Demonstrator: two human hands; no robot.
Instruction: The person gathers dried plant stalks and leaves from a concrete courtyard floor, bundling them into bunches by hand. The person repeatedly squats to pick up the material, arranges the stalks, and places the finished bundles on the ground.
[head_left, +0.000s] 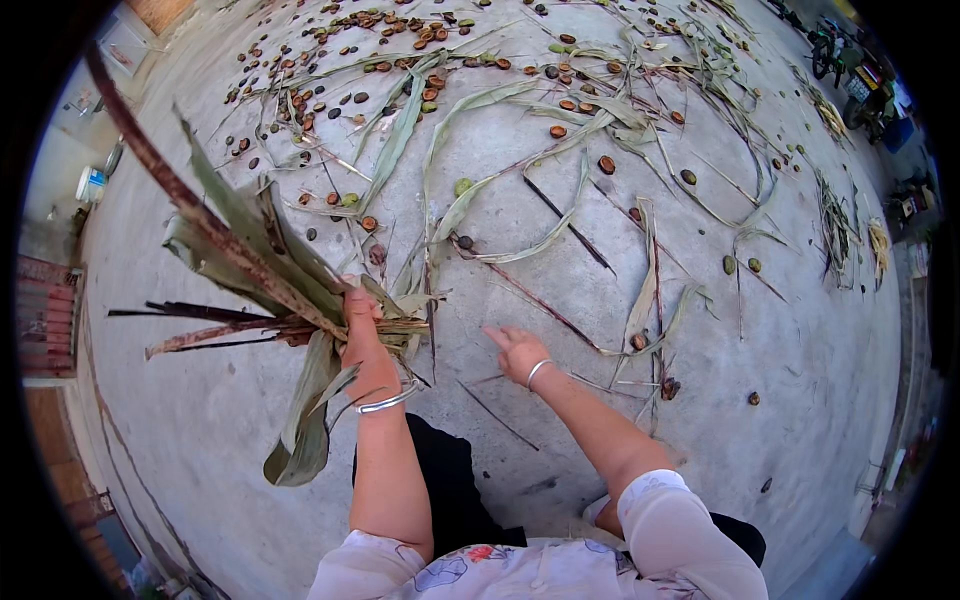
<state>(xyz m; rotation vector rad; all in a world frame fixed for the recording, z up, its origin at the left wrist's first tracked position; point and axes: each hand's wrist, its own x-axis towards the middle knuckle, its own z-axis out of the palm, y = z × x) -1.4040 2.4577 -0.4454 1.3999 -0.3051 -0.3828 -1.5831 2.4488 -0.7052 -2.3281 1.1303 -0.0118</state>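
My left hand (366, 337) grips a thick bundle of dried stalks and long leaves (255, 247), probably corn or sorghum. A long reddish-brown stalk (180, 187) rises from the bundle to the upper left, and a curled leaf (300, 442) hangs below the hand. My right hand (519, 354) is apart from the bundle, over the concrete ground, with fingers extended and nothing visible in them. A loose dry leaf with a reddish stalk (536, 296) lies just beyond it. Thin dark stalk pieces (499, 415) lie nearer my feet. Each wrist wears a silver bangle.
Split brown husks (427, 34) and dark or green round fruits are scattered over the concrete (637, 480), densest at the far side. More long leaves (720, 97) are strewn at the upper right. Parked motorbikes (855, 75) stand at the right edge; a white bucket (91, 184) is at the left.
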